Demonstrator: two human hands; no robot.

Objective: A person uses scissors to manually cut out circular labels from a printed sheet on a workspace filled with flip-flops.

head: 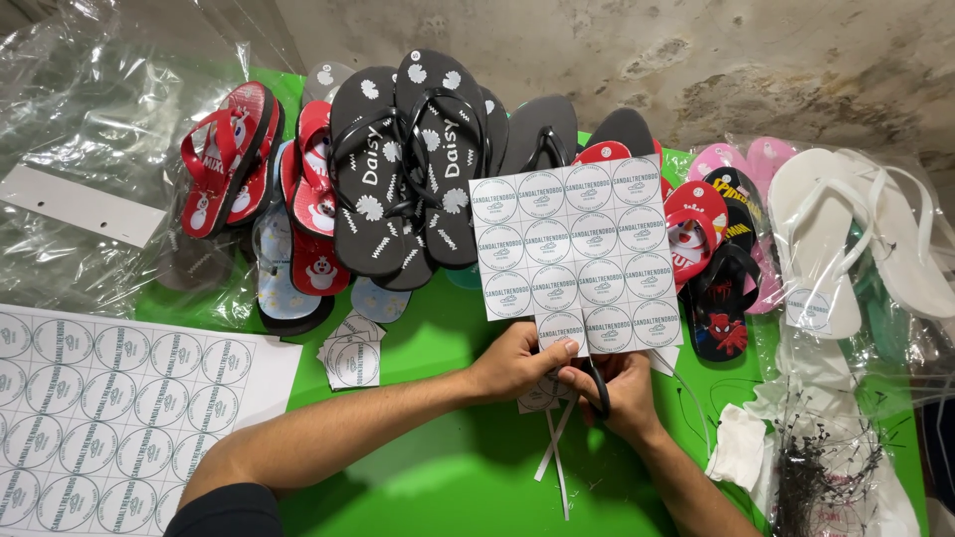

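My left hand (517, 360) pinches the lower edge of a white sheet of round printed labels (575, 249), holding it upright over the green table (438, 467). Just to its right, my right hand (625, 390) grips black-handled scissors (597, 383), their blades hidden behind the sheet's bottom edge. Thin white paper strips (555, 447) hang down below my hands. A small stack of cut square labels (352, 358) lies to the left of my left hand.
A large uncut label sheet (109, 418) lies at the left edge. Black, red and patterned flip-flops (398, 159) are piled at the back; white flip-flops in clear bags (846, 239) sit at the right. Clear plastic bags (90, 119) fill the back left; black tag fasteners (816, 467) lie at lower right.
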